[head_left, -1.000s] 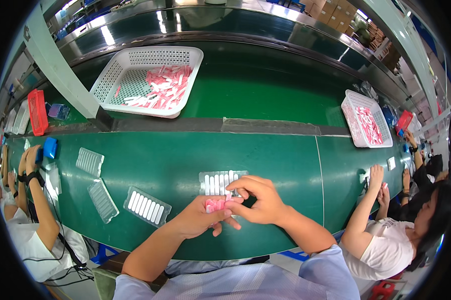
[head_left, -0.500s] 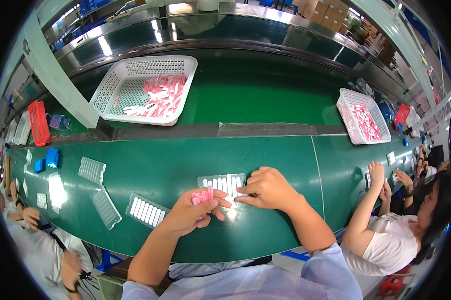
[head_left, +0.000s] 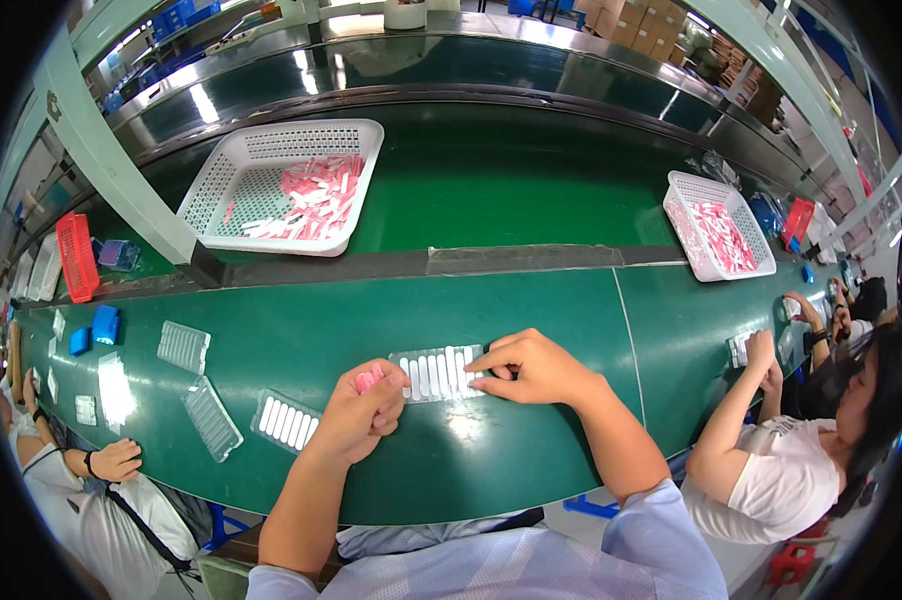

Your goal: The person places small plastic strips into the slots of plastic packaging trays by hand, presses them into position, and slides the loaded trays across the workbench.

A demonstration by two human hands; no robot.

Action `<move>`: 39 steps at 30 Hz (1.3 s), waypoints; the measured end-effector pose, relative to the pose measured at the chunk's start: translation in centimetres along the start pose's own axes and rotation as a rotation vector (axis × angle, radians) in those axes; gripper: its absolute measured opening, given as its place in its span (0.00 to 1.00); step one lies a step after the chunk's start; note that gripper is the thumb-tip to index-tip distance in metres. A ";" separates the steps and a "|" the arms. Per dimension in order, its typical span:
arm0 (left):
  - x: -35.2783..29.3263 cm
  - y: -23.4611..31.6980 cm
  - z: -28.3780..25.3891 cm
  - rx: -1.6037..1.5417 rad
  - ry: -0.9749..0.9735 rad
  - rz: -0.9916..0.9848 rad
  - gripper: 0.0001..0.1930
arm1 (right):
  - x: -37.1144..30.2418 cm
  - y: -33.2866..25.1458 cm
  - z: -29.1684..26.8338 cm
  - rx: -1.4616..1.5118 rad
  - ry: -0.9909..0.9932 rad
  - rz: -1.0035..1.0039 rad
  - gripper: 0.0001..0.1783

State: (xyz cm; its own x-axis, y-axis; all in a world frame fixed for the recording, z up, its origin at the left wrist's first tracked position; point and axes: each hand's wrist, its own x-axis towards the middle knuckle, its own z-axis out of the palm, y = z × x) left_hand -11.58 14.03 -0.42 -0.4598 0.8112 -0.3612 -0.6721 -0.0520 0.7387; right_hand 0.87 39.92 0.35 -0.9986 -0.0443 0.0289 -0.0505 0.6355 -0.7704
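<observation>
A clear plastic tray (head_left: 433, 374) with slots lies in front of me, most of its slots filled with white round-ended strips. My left hand (head_left: 356, 412) is closed on a small bunch of pink strips (head_left: 368, 378), whose ends show above the fingers, just left of the tray. From the right, my right hand (head_left: 533, 372) reaches over the tray's right end. Its thumb and index finger close around a white strip (head_left: 468, 358) there, partly hidden by the fingertips. Left of my left forearm lies a second clear tray (head_left: 286, 420) holding white strips.
Two more clear trays (head_left: 184, 346) (head_left: 212, 418) lie to the left, beyond them blue packs (head_left: 106, 324). A large white basket (head_left: 356, 215) and a smaller one (head_left: 679, 235) hold pink and white strips behind a dark ledge (head_left: 321, 268). Co-workers sit at both sides.
My left hand has turned and closed more around the pink strips, moving slightly left off the tray. The right hand stays at the tray's right end. The left co-worker's hand now rests on the table edge.
</observation>
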 end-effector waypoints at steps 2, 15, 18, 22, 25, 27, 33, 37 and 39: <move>0.0 0.2 0.0 -0.011 0.033 0.011 0.05 | -0.2 -0.1 -0.1 -0.011 -0.053 -0.037 0.13; -0.3 -0.2 0.5 1.447 0.166 0.620 0.16 | -0.2 0.5 0.1 0.000 -0.038 -0.062 0.15; -0.3 -0.2 0.8 1.601 0.203 0.561 0.18 | -0.4 0.0 -0.1 -0.024 -0.012 -0.043 0.15; -0.2 -0.7 0.4 1.666 0.238 0.564 0.19 | -0.3 0.0 -0.7 0.014 -0.120 -0.069 0.16; -0.1 -0.8 0.4 1.646 0.227 0.581 0.18 | -0.3 -0.2 -0.1 0.018 0.066 -0.077 0.17; 0.1 -0.8 0.3 1.624 0.220 0.585 0.18 | 0.1 -0.7 0.7 -0.066 0.180 -0.160 0.17; 0.5 -0.7 0.1 1.592 0.223 0.671 0.16 | 0.2 -0.8 1.6 -0.262 0.115 -0.385 0.17; 0.5 -0.4 0.2 1.510 0.188 0.787 0.15 | 0.1 -1.3 1.4 -0.263 0.085 -0.423 0.20; 0.3 -0.1 0.2 1.509 0.186 0.817 0.15 | 0.4 -0.5 1.4 -0.100 0.201 -0.299 0.29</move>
State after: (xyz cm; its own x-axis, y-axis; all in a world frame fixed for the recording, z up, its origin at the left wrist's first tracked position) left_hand -11.52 14.39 -0.50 -0.5067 0.7765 0.3746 0.7955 0.2535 0.5504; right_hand 0.47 38.54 -0.13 -0.9224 -0.0935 0.3748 -0.3314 0.6900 -0.6434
